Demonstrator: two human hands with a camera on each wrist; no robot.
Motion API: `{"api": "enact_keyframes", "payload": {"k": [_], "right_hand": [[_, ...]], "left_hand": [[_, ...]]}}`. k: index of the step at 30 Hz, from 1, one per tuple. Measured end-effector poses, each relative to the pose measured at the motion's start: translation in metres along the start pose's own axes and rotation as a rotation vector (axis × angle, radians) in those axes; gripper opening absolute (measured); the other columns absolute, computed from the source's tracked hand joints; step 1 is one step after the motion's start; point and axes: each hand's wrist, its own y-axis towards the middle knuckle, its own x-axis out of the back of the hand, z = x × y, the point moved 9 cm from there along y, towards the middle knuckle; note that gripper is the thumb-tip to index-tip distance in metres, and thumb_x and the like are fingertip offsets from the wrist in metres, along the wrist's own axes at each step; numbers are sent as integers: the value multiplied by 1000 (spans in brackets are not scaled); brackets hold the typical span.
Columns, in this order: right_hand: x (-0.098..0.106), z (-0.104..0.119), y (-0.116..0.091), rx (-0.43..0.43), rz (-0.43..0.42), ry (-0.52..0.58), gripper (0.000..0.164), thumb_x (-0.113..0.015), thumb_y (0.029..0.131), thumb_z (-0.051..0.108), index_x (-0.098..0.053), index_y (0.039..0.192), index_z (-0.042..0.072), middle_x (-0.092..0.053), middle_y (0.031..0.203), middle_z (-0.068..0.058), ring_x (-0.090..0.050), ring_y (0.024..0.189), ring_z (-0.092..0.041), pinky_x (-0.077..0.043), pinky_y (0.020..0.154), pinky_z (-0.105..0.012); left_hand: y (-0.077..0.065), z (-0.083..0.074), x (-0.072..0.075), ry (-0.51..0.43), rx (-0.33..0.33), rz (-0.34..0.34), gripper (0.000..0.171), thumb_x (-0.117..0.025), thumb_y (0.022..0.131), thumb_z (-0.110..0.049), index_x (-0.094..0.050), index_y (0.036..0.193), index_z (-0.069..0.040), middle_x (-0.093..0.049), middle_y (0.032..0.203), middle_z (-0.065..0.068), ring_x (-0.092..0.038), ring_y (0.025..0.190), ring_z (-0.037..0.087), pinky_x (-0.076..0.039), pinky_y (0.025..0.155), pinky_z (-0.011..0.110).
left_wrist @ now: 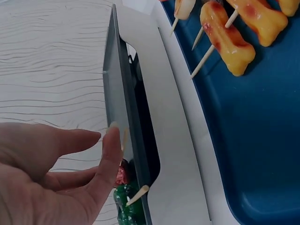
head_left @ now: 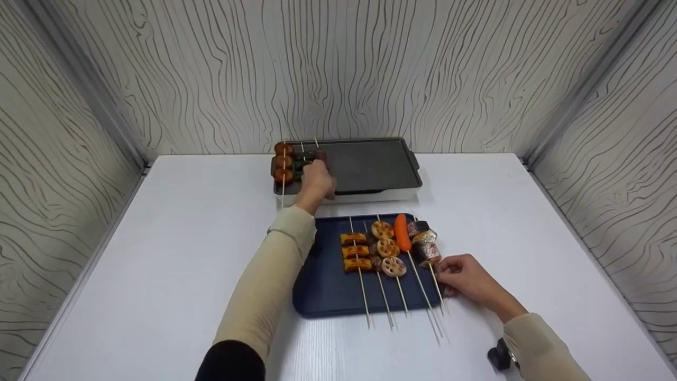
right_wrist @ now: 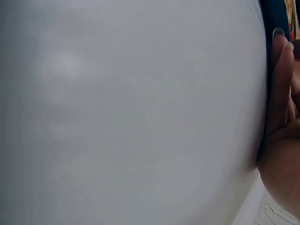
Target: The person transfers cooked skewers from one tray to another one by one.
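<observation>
My left hand [head_left: 317, 180] is over the left part of a dark griddle plate [head_left: 370, 164]. In the left wrist view its thumb and forefinger [left_wrist: 111, 150] stand apart, beside the tip of a skewer stick. Under and next to it lie a skewer of green pieces [left_wrist: 126, 206] and a skewer of browned round slices [head_left: 284, 162]. A reddish-brown piece [head_left: 320, 155] shows just beyond the fingers. My right hand [head_left: 468, 278] rests at the right edge of a blue tray [head_left: 322, 296], close to a skewer of fish chunks [head_left: 426, 248]. Whether its fingertips pinch the stick is hidden.
On the tray lie skewers of yellow pieces [head_left: 356, 252], dark meat chunks [head_left: 376, 263], lotus root slices [head_left: 388, 247] and an orange sausage [head_left: 402, 233]. Their sticks overhang the front edge. A small black object [head_left: 499, 355] lies near the right sleeve. Patterned walls enclose the white table [head_left: 174, 238].
</observation>
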Motion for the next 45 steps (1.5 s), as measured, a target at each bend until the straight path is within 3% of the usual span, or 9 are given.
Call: {"api": "enact_keyframes", "payload": {"k": [6,11,17,22,26,29,33,40,45], "right_hand": [[-3,-2,1,-4,1,6,13,-65,91,0,-67,99,-11,-65,72,-3,-60,56,-10,-53,55,-26],[-6,-2,2,-4,12,10,13,-65,91,0,-66,98,-11,-65,72,-2,-61,55,-9,-53,55,-25],[-6,-1,2,-10,5,2,13,-65,91,1,-66,98,-10,-66,72,-2,-62,56,-10,-54,55,-26],[-7,-1,2,-16,2,-12,14,-64,91,1,-67,100,-10,-66,74,-3,-62,57,-10,-55,55,-27],[-7,0,0,-15,8,-6,16,-63,91,0,-67,102,-11,-65,74,-4,-61,57,-10,-54,55,-26],[-7,0,-1,-16,7,2,17,-63,92,1,-67,102,-11,-65,74,-4,-60,57,-10,-54,56,-26],[-4,1,-1,-18,-1,3,17,-64,92,2,-68,103,-11,-65,74,-4,-60,57,-10,-54,56,-26],[1,0,-3,-11,-18,-34,16,-67,91,4,-69,101,-9,-65,74,-3,-60,57,-9,-54,56,-26],[2,0,0,-5,-17,-32,16,-66,92,3,-69,101,-10,-65,73,-4,-61,57,-9,-54,56,-26]], "left_hand": [[2,9,0,11,57,-20,29,-73,86,9,-70,115,5,-71,109,24,-71,76,23,-58,63,29],[3,12,-1,36,51,-26,37,-79,80,10,-70,115,6,-71,110,25,-69,77,24,-57,66,31],[5,15,0,48,30,-18,30,-72,86,7,-69,116,8,-70,112,27,-74,90,32,-59,77,38],[3,18,3,-33,41,-12,28,-64,90,2,-66,117,7,-68,115,26,-70,100,35,-58,86,41],[2,15,6,-91,26,6,6,-55,90,2,-58,90,-2,-58,91,13,-56,77,26,-49,68,34],[0,10,10,-120,6,33,24,-49,90,3,-42,71,-10,-40,72,4,-34,61,18,-31,56,32],[-10,-2,19,-173,-44,61,40,-50,90,3,-39,56,-12,-41,57,-2,-27,46,10,-24,46,27],[-39,-21,31,-222,-178,88,29,-62,92,0,-61,64,-7,-62,62,2,-64,61,20,-45,53,26],[-55,-22,35,-238,-213,115,13,-64,94,-3,-71,85,1,-70,70,7,-71,70,26,-52,60,29]]}}
